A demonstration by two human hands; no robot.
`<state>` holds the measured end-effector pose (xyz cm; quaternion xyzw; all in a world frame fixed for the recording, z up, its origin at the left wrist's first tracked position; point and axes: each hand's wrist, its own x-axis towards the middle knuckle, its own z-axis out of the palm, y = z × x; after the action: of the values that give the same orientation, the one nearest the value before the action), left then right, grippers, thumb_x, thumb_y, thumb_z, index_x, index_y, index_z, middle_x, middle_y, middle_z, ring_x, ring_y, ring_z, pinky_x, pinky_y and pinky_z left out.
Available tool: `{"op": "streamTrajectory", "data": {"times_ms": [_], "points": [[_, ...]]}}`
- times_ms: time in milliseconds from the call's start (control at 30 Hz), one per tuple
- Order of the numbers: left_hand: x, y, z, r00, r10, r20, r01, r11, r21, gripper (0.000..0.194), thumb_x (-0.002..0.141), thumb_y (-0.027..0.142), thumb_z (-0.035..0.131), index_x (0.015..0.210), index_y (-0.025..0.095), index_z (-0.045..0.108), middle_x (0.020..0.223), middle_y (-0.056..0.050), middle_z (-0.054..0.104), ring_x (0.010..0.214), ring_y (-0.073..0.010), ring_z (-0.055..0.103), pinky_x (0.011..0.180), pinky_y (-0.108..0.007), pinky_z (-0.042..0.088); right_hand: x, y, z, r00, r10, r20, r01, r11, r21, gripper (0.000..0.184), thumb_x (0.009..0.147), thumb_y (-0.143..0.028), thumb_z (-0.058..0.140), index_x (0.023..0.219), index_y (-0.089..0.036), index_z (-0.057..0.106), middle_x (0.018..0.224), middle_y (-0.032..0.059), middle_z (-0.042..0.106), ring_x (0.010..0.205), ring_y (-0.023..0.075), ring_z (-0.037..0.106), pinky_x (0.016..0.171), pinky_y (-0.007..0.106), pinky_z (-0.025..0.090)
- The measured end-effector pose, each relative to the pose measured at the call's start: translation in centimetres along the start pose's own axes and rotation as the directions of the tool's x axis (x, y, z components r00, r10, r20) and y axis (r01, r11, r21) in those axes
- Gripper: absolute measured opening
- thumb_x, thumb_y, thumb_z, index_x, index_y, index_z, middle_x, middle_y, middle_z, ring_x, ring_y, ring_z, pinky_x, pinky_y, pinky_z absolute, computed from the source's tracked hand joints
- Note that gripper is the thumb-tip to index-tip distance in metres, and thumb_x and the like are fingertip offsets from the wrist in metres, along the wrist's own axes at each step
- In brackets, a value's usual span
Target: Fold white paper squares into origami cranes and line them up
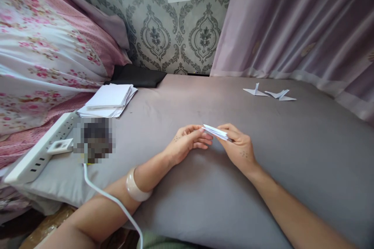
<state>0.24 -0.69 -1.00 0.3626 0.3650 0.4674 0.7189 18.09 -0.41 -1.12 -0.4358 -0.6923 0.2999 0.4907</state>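
A narrow, many-layered piece of folded white paper (216, 132) is held between my hands, a little above the grey-covered surface. My left hand (191, 139) pinches its left end with thumb and fingers, the other fingers loosely curled beneath. At the paper's right end, my right hand (239, 146) has its fingers closed around it; the thumb is mostly hidden. Two folded paper cranes, a left one (256, 91) and a right one (282, 95), rest farther back on the right.
A stack of white paper sheets (108, 99) lies at the back left, before a black flat item (140, 76). A white power strip (41, 148) with a plugged-in charger (60, 146) runs along the left edge. A white cable (113, 198) crosses my left forearm. Curtains hang on both sides.
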Motion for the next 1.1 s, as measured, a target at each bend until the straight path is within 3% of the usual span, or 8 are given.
{"op": "streamTrajectory", "data": {"times_ms": [167, 267, 367, 433, 567, 700, 867, 1100], "points": [[-0.3, 0.5, 0.2, 0.997, -0.073, 0.033, 0.074, 0.997, -0.033, 0.04, 0.075, 0.045, 0.073, 0.085, 0.007, 0.066, 0.074, -0.008, 0.069, 0.065, -0.0148, 0.066, 0.063, -0.027, 0.054, -0.1, 0.8, -0.5, 0.922, -0.381, 0.065, 0.384, 0.887, -0.257, 0.031, 0.089, -0.013, 0.052, 0.106, -0.027, 0.073, 0.095, 0.0054, 0.068, 0.085, 0.0159, 0.063, 0.075, 0.031, 0.05], [-0.4, 0.5, 0.2, 0.997, -0.074, -0.012, 0.074, 0.997, 0.008, 0.033, 0.068, 0.032, 0.082, 0.083, 0.008, 0.067, 0.072, -0.005, 0.067, 0.063, -0.0113, 0.064, 0.062, -0.024, 0.053, -0.2, 1.0, -0.5, 0.886, -0.455, 0.092, 0.456, 0.818, -0.351, 0.033, 0.089, -0.01, 0.052, 0.108, -0.027, 0.072, 0.101, 0.0078, 0.069, 0.089, 0.0172, 0.063, 0.078, 0.034, 0.051], [-0.3, 0.4, 0.1, 0.997, -0.065, -0.029, 0.066, 0.998, 0.023, 0.028, 0.067, 0.026, 0.082, 0.081, 0.008, 0.066, 0.071, -0.003, 0.067, 0.06, -0.01, 0.063, 0.059, -0.022, 0.052, -0.2, 1.0, -0.4, 0.887, -0.454, 0.09, 0.453, 0.813, -0.365, 0.033, 0.089, -0.009, 0.05, 0.106, -0.026, 0.073, 0.115, 0.0098, 0.066, 0.091, 0.017, 0.063, 0.08, 0.035, 0.053], [-0.1, 0.3, 0.0, 0.998, -0.052, -0.041, 0.053, 0.998, 0.023, 0.026, 0.067, 0.025, 0.081, 0.08, 0.009, 0.065, 0.071, -0.003, 0.067, 0.059, -0.0096, 0.063, 0.058, -0.022, 0.052, -0.3, 1.1, -0.2, 0.907, -0.412, 0.086, 0.415, 0.842, -0.343, 0.034, 0.09, -0.009, 0.049, 0.108, -0.026, 0.072, 0.12, 0.0093, 0.065, 0.093, 0.0164, 0.064, 0.082, 0.033, 0.053], [0.1, 0.3, -0.1, 0.995, -0.04, -0.09, 0.042, 0.999, 0.03, 0.024, 0.067, 0.021, 0.08, 0.078, 0.009, 0.063, 0.068, -0.002, 0.066, 0.056, -0.0086, 0.062, 0.056, -0.021, 0.052, -0.3, 1.3, 0.2, 0.955, -0.282, 0.098, 0.297, 0.928, -0.226, 0.037, 0.09, -0.009, 0.046, 0.111, -0.027, 0.071, 0.107, 0.0043, 0.071, 0.095, 0.0152, 0.066, 0.083, 0.03, 0.052], [0.1, 0.2, -0.1, 0.991, -0.047, -0.122, 0.055, 0.997, 0.056, 0.019, 0.07, 0.019, 0.077, 0.078, 0.009, 0.062, 0.067, -0.002, 0.067, 0.053, -0.0082, 0.062, 0.055, -0.021, 0.052, -0.1, 0.6, 0.4, 0.997, -0.036, 0.072, 0.039, 0.998, -0.044, 0.032, 0.085, -0.012, 0.049, 0.101, -0.023, 0.074, 0.102, 0.0035, 0.073, 0.089, 0.0156, 0.068, 0.08, 0.029, 0.053], [0.0, 0.2, -0.2, 0.991, -0.038, -0.128, 0.049, 0.995, 0.086, 0.018, 0.074, 0.021, 0.075, 0.078, 0.009, 0.062, 0.069, -0.004, 0.068, 0.057, -0.01, 0.064, 0.055, -0.021, 0.053, 0.1, -0.1, 0.7, 0.944, 0.32, 0.083, -0.33, 0.927, 0.177, 0.021, 0.079, -0.033, 0.067, 0.094, -0.021, 0.075, 0.086, 0.0031, 0.075, 0.073, 0.0146, 0.066, 0.069, 0.028, 0.054], [0.1, 0.2, -0.3, 0.994, -0.028, -0.104, 0.039, 0.994, 0.102, 0.027, 0.084, 0.031, 0.065, 0.069, 0.01, 0.059, 0.063, -0.005, 0.066, 0.053, -0.0092, 0.061, 0.052, -0.02, 0.051, 0.1, -0.1, 0.9, 0.897, 0.429, 0.105, -0.439, 0.841, 0.315, 0.026, 0.075, -0.039, 0.072, 0.093, -0.021, 0.075, 0.088, 0.0044, 0.074, 0.073, 0.0147, 0.064, 0.068, 0.029, 0.053]]}}
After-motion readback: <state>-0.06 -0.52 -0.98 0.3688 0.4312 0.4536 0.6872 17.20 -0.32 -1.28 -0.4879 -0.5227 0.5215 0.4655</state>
